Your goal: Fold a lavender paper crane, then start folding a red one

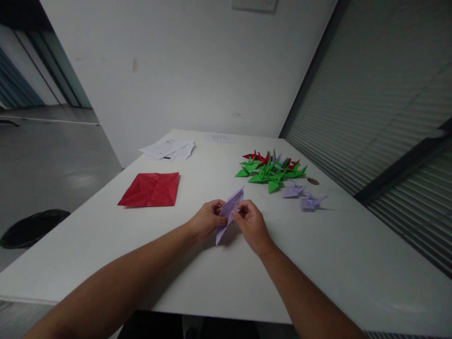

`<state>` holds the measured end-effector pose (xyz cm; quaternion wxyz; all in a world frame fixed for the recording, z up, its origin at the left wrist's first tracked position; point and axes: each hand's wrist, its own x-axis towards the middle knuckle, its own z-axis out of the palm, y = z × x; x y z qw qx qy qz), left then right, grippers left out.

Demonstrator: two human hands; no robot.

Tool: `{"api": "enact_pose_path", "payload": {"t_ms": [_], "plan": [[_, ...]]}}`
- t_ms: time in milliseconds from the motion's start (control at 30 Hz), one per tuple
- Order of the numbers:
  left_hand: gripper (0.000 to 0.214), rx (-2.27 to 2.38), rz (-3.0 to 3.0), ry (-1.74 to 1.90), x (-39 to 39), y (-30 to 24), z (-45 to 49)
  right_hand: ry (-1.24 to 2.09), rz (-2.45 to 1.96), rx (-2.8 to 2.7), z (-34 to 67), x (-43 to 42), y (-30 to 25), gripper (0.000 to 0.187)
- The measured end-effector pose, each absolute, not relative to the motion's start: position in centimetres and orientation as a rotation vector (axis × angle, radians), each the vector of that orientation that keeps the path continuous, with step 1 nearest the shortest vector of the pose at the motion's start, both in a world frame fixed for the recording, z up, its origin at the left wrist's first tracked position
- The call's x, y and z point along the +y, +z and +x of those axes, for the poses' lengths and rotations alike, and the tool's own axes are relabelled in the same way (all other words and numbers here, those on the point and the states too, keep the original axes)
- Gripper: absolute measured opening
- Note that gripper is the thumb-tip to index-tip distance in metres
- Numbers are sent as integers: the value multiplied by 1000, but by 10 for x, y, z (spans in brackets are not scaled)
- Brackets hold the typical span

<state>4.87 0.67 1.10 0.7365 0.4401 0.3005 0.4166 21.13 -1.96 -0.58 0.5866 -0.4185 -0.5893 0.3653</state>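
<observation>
A partly folded sheet of purple origami paper is held a little above the white table, with pointed ends at top and bottom. My left hand pinches its left side between thumb and fingers. From the other side, my right hand grips the right edge, thumb and forefinger pressed on a fold near the middle. Fingers hide part of the paper. Two purple paper cranes lie to the right of my right hand. Beyond them is a heap of green paper cranes with some red paper cranes among them.
A creased red paper sheet lies on the white table at left. Printed papers sit farther back. A small brown disc is near the right edge, beside the window blinds. A black-lined bin stands on the floor.
</observation>
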Motion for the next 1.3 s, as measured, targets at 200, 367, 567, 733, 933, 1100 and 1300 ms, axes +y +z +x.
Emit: {"api": "enact_pose_path", "payload": {"t_ms": [200, 367, 567, 733, 933, 1100, 1300], "plan": [[50, 700, 940, 783, 9, 7, 45, 825, -943, -1284, 215, -16, -9, 27], [51, 748, 964, 767, 8, 11, 45, 849, -910, -1205, 217, -15, -10, 39], [52, 753, 1010, 789, 6, 12, 47, 859, -912, -1182, 217, -15, -11, 43], [43, 649, 920, 933, 1, 14, 52, 719, -965, -1168, 222, -14, -12, 41], [31, 647, 1215, 981, 0, 10, 51, 552, -1004, -1170, 221, -16, -11, 37], [27, 736, 1365, 1006, 2, 0, 52, 483, -1009, -1194, 218, -18, -10, 35], [20, 801, 1222, 1047, 2, -4, 59, 476, -1030, -1183, 217, -19, -6, 34]]}}
